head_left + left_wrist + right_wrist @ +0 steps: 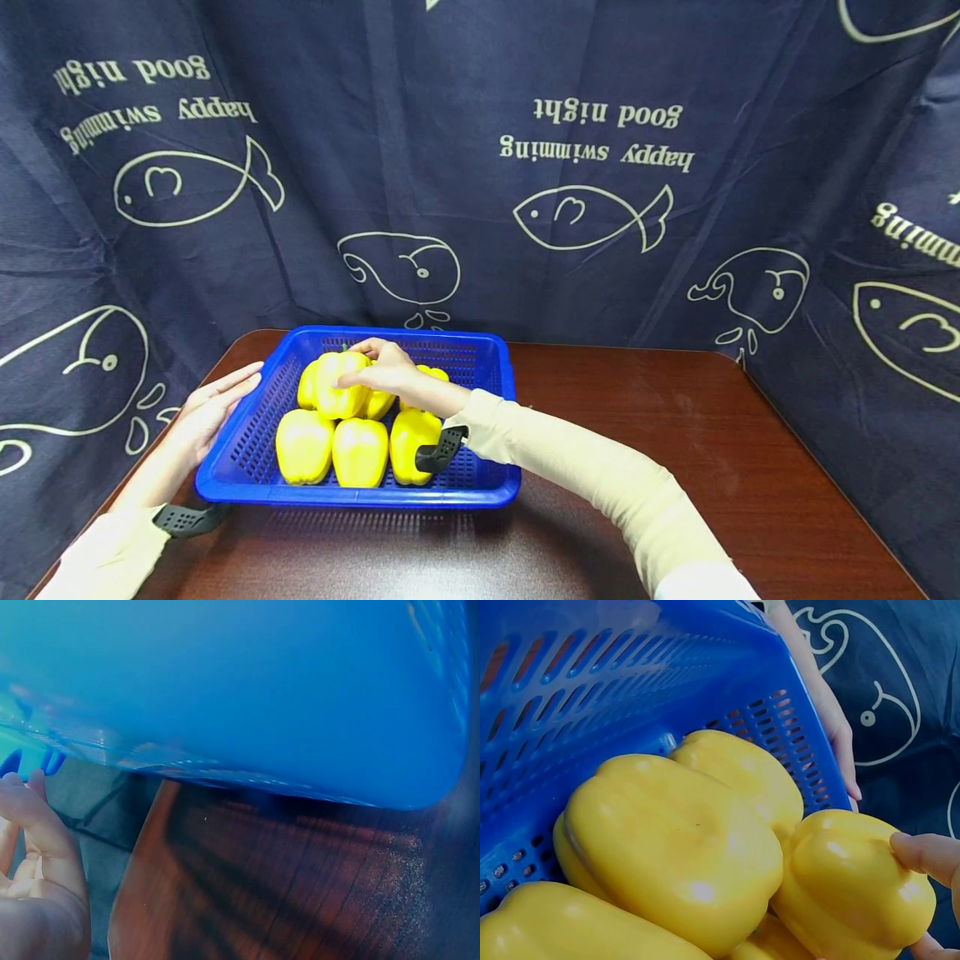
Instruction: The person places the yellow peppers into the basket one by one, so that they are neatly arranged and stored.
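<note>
A yellow bell pepper (pixel 339 387) is in my right hand (pixel 386 371), which grips it above other peppers in a blue plastic basket (pixel 356 497). The right wrist view shows my thumb pressed against this pepper (pixel 847 889), with part of another finger low on its side. Three more yellow bell peppers (pixel 360 452) line the basket's near side; others lie farther back, partly hidden by my hand and the held pepper. At the basket's left side, my left hand (pixel 213 408) touches the outer wall near the rim with its fingers extended.
The basket sits toward the left of a brown wooden table (pixel 637 417). Behind and beside the table hangs a dark blue curtain (pixel 480 167) printed with white fish and lettering. Black straps (pixel 442 450) are on both wrists.
</note>
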`<move>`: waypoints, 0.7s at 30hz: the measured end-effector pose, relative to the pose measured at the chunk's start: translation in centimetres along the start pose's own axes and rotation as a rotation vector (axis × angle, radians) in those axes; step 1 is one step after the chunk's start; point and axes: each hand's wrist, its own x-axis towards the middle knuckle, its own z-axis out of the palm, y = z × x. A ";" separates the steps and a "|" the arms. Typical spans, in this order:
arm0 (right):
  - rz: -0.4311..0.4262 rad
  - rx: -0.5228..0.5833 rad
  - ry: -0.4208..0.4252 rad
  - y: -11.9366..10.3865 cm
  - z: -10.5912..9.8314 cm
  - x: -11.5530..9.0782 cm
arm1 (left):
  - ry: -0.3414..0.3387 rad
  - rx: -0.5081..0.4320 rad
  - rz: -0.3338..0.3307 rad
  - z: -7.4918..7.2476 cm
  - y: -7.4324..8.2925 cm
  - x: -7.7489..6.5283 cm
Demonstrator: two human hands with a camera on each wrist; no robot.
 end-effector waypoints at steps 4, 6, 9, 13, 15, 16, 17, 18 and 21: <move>-0.006 0.007 0.002 -0.1 -0.1 -0.1 | 0.005 0.001 -0.003 0.0 0.0 0.0; -0.009 0.008 0.007 -0.3 -0.2 -0.2 | -0.001 -0.015 -0.006 0.0 0.0 0.1; -0.018 0.007 0.007 -0.5 -0.2 -0.3 | -0.027 -0.038 0.001 -0.1 0.0 0.1; -0.036 0.014 -0.006 -0.5 -0.4 -0.3 | -0.042 -0.035 0.011 -0.1 -0.2 0.1; -0.042 0.021 -0.013 -0.5 -0.5 -0.3 | -0.033 -0.024 0.011 -0.1 -0.2 0.1; -0.044 0.023 -0.017 -0.5 -0.5 -0.3 | -0.027 -0.019 0.009 -0.1 -0.1 0.1; -0.045 0.027 -0.019 -0.5 -0.5 -0.3 | -0.020 -0.010 0.008 -0.1 -0.1 0.1; -0.048 0.027 -0.022 -0.5 -0.6 -0.3 | -0.017 -0.003 0.008 0.0 -0.1 0.1; -0.050 0.028 -0.022 -0.6 -0.7 -0.4 | -0.017 0.015 0.008 0.1 0.0 0.0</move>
